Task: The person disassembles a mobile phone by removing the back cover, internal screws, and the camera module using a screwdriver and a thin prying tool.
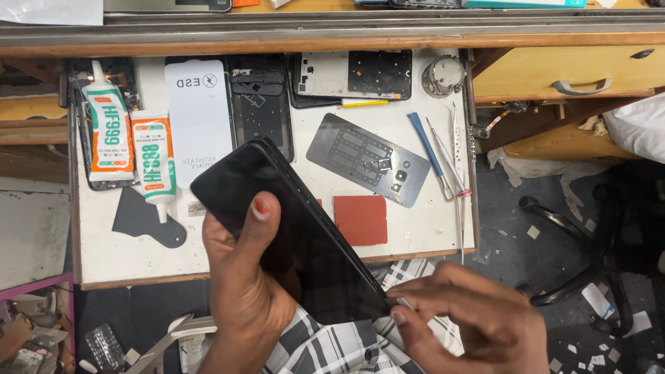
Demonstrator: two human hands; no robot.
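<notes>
Left hand (pixel 246 291): grasps the black phone (pixel 291 228) from beneath, thumb on its glass, above the pull-out tray (pixel 415 228).
Right hand (pixel 471 312): fingertips pinch the phone's lower corner edge.
Risk: hard prying could crack the glass; a slip drops it onto the 2 glue tubes (pixel 131 149).

Beyond the grip lies a white, wood-edged counter (pixel 429 228); right of it stand a yellow wooden drawer with a grey handle (pixel 554 73) and a dark, paper-littered floor (pixel 575 325).

Two glue tubes (pixel 131 145) lie side by side on the left of the white counter (pixel 429 221). A red square pad (pixel 360 219) sits near its front edge. A grey metal plate (pixel 369 159) lies tilted, with a blue tool (pixel 429 156) and tweezers (pixel 457 163) just beside it. A wooden drawer (pixel 568 69) is at the right.
</notes>
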